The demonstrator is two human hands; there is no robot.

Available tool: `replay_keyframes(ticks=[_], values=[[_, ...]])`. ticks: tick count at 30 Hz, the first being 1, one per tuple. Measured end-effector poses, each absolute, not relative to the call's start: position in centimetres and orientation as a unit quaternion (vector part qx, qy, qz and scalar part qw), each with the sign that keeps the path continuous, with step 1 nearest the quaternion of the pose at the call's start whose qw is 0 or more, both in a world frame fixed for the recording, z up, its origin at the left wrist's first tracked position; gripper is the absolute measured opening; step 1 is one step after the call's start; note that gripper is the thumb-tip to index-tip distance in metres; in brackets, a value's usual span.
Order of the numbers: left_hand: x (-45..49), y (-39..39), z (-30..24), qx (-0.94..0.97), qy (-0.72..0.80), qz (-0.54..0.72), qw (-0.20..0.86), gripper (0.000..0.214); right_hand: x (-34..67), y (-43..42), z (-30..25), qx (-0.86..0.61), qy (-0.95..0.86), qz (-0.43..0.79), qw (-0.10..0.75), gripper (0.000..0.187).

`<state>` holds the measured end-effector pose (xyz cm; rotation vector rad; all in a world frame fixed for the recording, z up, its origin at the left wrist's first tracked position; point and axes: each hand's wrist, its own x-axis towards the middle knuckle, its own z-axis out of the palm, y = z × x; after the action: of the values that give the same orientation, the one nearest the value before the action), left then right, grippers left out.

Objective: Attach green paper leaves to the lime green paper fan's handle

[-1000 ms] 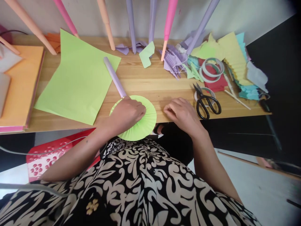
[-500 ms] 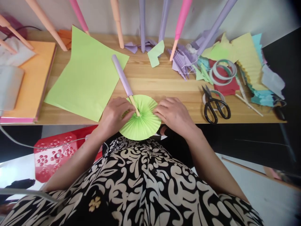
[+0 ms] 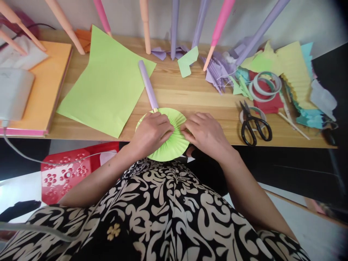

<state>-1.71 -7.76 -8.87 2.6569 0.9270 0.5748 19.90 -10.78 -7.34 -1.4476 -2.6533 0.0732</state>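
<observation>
A round pleated green paper fan point(image 3: 165, 152) lies at the table's front edge, its lower part reaching past it. Across the fan's left half rests my left hand point(image 3: 153, 131), thumb and fingers pinched on the folds near its centre. My right hand point(image 3: 203, 129) grips the fan's right side between thumb and bent fingers. A stick wrapped in purple paper point(image 3: 148, 85) runs from the fan toward the back left; its bare wooden end is mostly hidden under my left hand.
Left of the fan lies a large green paper sheet point(image 3: 108, 79). Black scissors point(image 3: 255, 125) and tape rolls point(image 3: 265, 86) lie to the right, near paper scraps point(image 3: 296, 72). Several paper-wrapped sticks point(image 3: 174, 29) lean at the back. A white device point(image 3: 16, 92) sits on orange paper point(image 3: 51, 83).
My left hand has moved right across the fan, from beside the stick's end to the folds near the centre, covering the stick's end. The whole view has shifted slightly.
</observation>
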Motion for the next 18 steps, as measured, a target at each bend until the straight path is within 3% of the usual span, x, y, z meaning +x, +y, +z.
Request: replay_keyframes(ticks=[18], values=[[0.5,-7.4,-9.4,0.934,0.328,0.133,0.052,0.026,20.0,-10.6,-7.5,-0.466,-0.881,0.036,0.068,0.020]])
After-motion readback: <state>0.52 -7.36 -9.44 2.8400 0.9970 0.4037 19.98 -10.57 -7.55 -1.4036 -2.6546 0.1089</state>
